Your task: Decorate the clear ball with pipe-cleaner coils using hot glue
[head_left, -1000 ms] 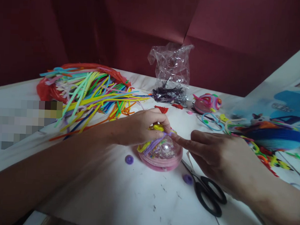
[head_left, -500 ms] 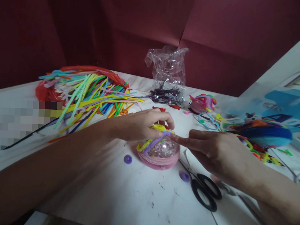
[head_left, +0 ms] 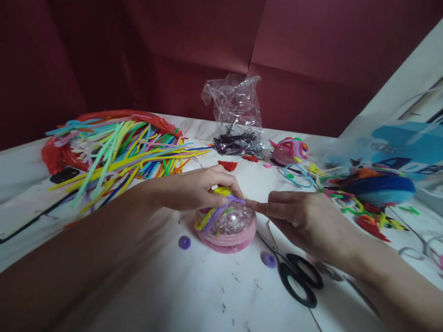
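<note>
A clear round ornament (head_left: 237, 218), its lower part wrapped in pink pipe cleaner (head_left: 229, 243), sits on the white table. Yellow and purple strips cross its left and upper side. My left hand (head_left: 196, 188) curls over the top from the left, with thumb and fingers pressing the purple pipe cleaner (head_left: 216, 215) onto the surface. From the right, my right hand (head_left: 302, 213) brings its extended index finger and thumb together at that strip's end; the exact pinch is too small to see. Purple coils (head_left: 184, 242) lie to either side of the ornament.
Black-handled scissors (head_left: 300, 279) lie close to my right hand. Behind are a heap of pipe cleaners (head_left: 130, 142), a clear plastic bag (head_left: 236, 113) and a decorated pink ball (head_left: 290, 152). A phone (head_left: 29, 204) lies left; a blue wrapped ball (head_left: 380, 190) stands right.
The view has shifted, so most things appear further left. My left fingers have drawn in closer over the top of the ornament. My right fingertips stay at the purple strip.
</note>
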Demonstrator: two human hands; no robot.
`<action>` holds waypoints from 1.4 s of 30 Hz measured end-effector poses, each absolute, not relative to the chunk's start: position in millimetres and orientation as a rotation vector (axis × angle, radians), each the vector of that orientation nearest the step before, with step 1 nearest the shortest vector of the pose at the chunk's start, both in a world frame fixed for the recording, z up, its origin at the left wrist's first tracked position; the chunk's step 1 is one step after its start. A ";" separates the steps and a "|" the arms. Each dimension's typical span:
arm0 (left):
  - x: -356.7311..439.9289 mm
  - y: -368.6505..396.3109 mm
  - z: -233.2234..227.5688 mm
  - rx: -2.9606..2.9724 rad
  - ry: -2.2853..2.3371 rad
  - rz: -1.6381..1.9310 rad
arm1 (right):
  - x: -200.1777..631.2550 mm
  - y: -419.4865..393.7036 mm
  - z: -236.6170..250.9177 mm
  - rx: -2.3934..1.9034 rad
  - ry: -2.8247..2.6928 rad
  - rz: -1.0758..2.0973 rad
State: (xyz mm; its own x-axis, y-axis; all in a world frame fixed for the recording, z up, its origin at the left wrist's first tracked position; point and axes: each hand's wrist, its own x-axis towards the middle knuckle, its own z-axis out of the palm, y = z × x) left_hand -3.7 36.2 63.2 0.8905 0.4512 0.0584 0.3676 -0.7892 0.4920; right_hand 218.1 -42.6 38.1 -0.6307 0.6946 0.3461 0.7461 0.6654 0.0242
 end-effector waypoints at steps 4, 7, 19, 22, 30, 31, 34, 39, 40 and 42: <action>-4.7 36.4 63.2 2.573 0.596 0.221 | 222.6 -40.7 29.4 -1.162 -2.523 -0.273; -5.7 36.1 63.5 2.558 0.579 0.218 | 223.3 -39.6 23.3 -1.155 -2.457 -0.225; -10.2 26.1 64.6 2.565 0.586 0.193 | 219.9 -37.2 16.9 -1.190 -2.352 0.119; -10.6 23.5 65.7 2.545 0.602 0.181 | 219.0 -36.1 18.1 -1.230 -2.302 0.227; -12.7 16.9 65.1 2.484 0.588 0.177 | 218.4 -35.3 16.1 -1.297 -2.097 0.812; -12.2 16.2 65.5 2.488 0.587 0.168 | 218.9 -34.6 15.7 -1.300 -2.055 0.901; -11.2 14.9 66.6 2.491 0.583 0.164 | 220.2 -31.3 13.8 -1.302 -1.938 1.162; -9.6 13.6 69.1 2.482 0.568 0.186 | 220.1 -27.8 10.7 -1.257 -1.806 1.439; -8.8 13.0 69.9 2.485 0.573 0.180 | 219.9 -27.9 10.7 -1.256 -1.792 1.455; -7.0 11.3 71.2 2.493 0.589 0.170 | 219.5 -28.9 11.5 -1.262 -1.777 1.456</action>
State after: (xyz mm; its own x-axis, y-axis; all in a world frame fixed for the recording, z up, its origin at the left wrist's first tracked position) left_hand -7.0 11.3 71.2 0.8952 0.4455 -0.0063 0.3736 -0.7428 0.5556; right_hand 219.5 -28.9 11.5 -0.4344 0.8860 -0.1620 0.3332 -0.0090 -0.9428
